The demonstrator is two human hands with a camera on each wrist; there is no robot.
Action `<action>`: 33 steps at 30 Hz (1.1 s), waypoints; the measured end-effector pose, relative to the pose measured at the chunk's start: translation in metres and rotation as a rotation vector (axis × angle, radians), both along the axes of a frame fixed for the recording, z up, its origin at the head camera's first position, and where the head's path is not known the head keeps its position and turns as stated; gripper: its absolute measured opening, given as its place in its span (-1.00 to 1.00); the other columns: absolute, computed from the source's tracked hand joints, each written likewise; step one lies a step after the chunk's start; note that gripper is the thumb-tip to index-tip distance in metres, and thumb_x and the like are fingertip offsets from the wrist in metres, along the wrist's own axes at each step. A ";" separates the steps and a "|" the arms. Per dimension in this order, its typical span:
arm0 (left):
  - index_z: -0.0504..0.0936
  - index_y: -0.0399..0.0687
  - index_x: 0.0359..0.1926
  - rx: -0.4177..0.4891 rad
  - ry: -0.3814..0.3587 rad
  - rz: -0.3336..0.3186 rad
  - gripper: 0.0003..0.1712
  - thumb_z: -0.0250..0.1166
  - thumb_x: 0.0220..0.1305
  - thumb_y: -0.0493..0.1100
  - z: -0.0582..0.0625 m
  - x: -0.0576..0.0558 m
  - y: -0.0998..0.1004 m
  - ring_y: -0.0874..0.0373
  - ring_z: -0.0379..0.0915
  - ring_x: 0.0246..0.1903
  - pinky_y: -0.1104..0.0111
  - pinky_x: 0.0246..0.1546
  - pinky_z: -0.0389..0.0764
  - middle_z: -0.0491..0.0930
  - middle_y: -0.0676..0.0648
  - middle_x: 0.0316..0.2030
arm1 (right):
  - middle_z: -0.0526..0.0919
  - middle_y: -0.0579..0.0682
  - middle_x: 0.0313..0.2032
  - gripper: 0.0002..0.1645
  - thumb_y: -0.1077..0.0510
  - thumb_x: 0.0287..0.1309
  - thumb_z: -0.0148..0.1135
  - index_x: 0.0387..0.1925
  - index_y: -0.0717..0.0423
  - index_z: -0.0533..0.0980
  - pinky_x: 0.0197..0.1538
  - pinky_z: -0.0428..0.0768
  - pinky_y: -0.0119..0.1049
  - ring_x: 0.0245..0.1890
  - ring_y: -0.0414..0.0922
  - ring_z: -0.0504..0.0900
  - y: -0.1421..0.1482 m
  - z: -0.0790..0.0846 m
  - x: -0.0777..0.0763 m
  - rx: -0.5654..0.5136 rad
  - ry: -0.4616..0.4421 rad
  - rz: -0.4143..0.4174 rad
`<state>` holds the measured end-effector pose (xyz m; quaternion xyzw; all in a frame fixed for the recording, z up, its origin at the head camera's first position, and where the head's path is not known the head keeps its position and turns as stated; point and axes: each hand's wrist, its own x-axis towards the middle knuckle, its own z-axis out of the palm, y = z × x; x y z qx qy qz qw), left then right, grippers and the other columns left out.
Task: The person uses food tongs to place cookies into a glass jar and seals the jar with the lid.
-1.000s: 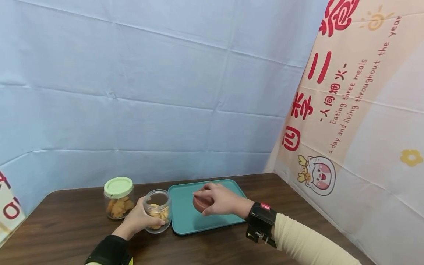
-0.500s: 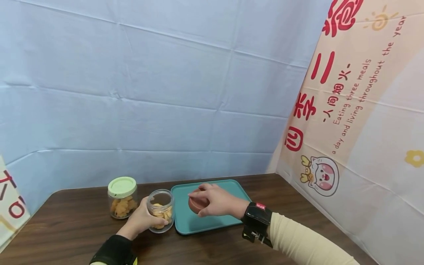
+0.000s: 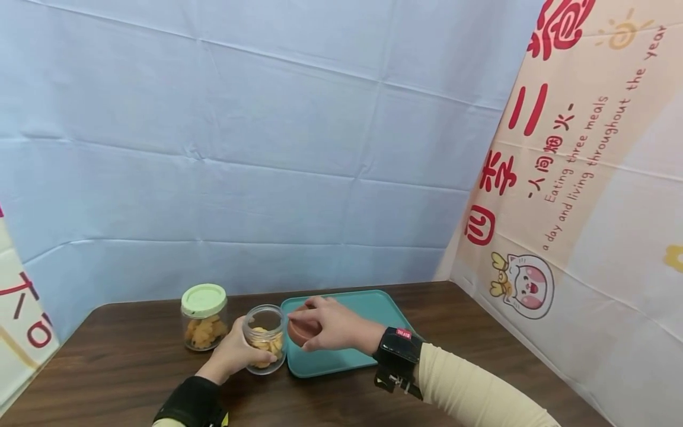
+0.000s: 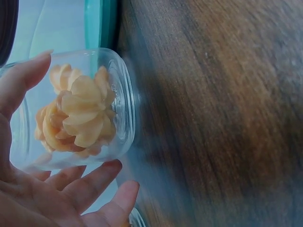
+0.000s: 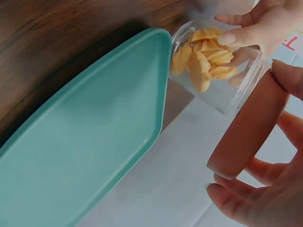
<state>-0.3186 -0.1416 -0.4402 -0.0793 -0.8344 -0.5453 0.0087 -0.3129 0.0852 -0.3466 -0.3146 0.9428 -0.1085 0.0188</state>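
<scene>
My left hand grips a clear jar round its side. The jar stands upright and lidless on the table, with several pale, petal-shaped cookies inside. In the right wrist view a round reddish-brown lid is pinched by its edge between the thumb and fingers of my right hand. The lid is tilted, close beside the jar's open mouth, and overlaps the left end of the teal tray in the head view.
Left of my left hand stands a second jar with a pale green lid and darker cookies in it. The dark wooden table ends at a light blue cloth backdrop. A printed cloth hangs at the right.
My right hand has carried the brown lid leftward from over the tray to beside the jar's mouth. My left hand keeps its grip on the jar. The head view has shifted slightly.
</scene>
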 end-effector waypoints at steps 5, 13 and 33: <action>-0.02 -0.49 0.36 0.005 0.003 0.001 0.17 0.56 -0.11 -0.26 0.001 0.001 0.001 -0.26 0.43 0.02 -0.05 -0.01 0.49 0.43 -0.39 0.05 | 0.33 -0.02 0.28 -0.23 -0.05 0.05 0.43 0.33 -0.34 0.41 -0.09 0.49 -0.24 0.11 -0.06 0.34 -0.007 -0.004 -0.001 0.005 0.003 -0.003; -0.01 -0.49 0.36 0.002 0.001 0.005 0.17 0.57 -0.12 -0.26 0.003 0.002 0.001 -0.25 0.43 0.01 -0.05 -0.01 0.50 0.43 -0.39 0.04 | 0.32 -0.02 0.29 -0.23 -0.05 0.04 0.44 0.32 -0.35 0.41 -0.10 0.50 -0.23 0.10 -0.05 0.35 -0.010 -0.003 -0.001 0.011 -0.001 -0.009; 0.00 -0.46 0.36 0.006 -0.010 0.008 0.19 0.58 -0.17 -0.26 -0.002 -0.002 -0.001 -0.20 0.45 -0.02 0.01 -0.06 0.55 0.43 -0.36 0.02 | 0.37 -0.03 0.22 -0.28 -0.02 0.05 0.42 0.30 -0.29 0.45 -0.12 0.48 -0.33 0.04 -0.10 0.36 -0.032 0.004 -0.003 0.018 0.008 0.064</action>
